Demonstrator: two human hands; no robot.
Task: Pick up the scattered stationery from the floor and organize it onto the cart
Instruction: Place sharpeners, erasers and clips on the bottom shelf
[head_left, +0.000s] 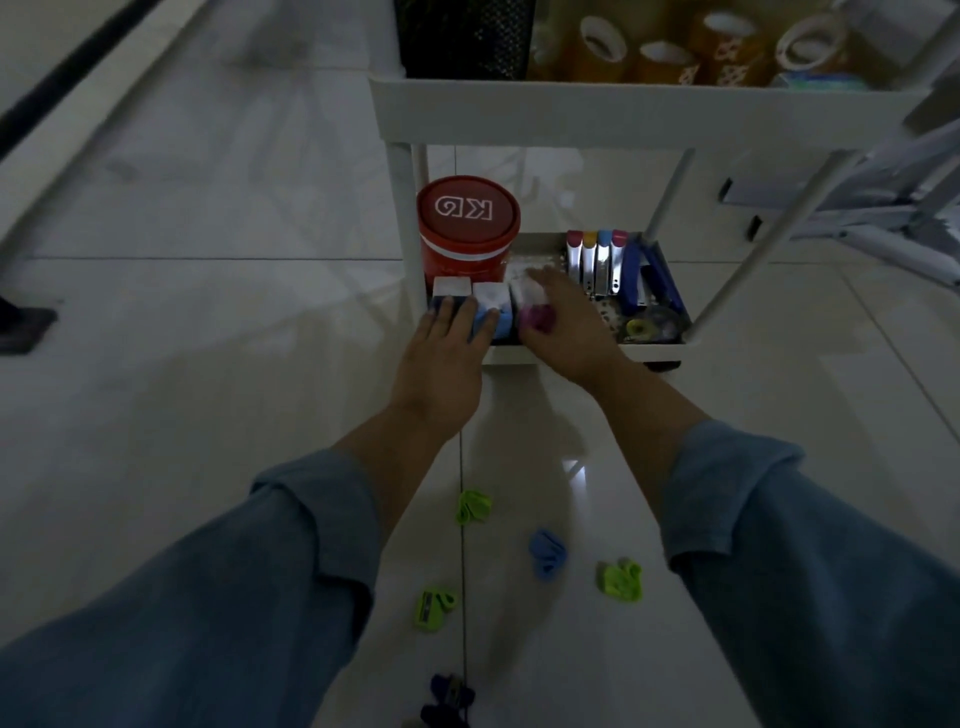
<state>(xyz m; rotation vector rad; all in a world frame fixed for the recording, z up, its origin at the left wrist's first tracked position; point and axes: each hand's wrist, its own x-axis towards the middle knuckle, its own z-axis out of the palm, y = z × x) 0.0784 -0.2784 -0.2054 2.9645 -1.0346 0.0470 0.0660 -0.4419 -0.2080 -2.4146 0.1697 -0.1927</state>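
Floor (208, 364): pale glossy tile with grout lines, dim room, strong reflections. Small plastic will probably skate on it.

Cart (571, 109): white, tiered, thin posts. The top tier holds a black mesh bin (462, 36) and tape rolls (665, 62). The bottom tier holds the rest and sits just above the floor.

Red tub (467, 228): lid on, upright, in the back-left corner of the bottom tier.

Left hand (441, 364): fingers straight, laid over the dark blue box (448, 293) and the light blue box (493, 306), pressing rather than gripping.

Right hand (566, 332): on the pink box (535, 312), fingers stretched forward and blurred, thumb hidden. Cannot tell whether it grips or just pushes.

The three boxes stand side by side along the front-left rim, touching, just in front of the tub. They look light and rigid, probably card. Best taken by the side faces, or squared up with flat fingers.

Staplers (597, 265): a row of metal ones with coloured caps at back right, a blue one (652, 280) beside them.

Sharpeners are not yet picked up. On the floor near the person lie green (472, 507), blue (546, 553), green (622, 581), green (435, 608) and a dark cluster (449, 696), all well apart from the cart. They look tiny, light, hard and smooth. A pinch across the flat sides should do, one at a time or scooped.
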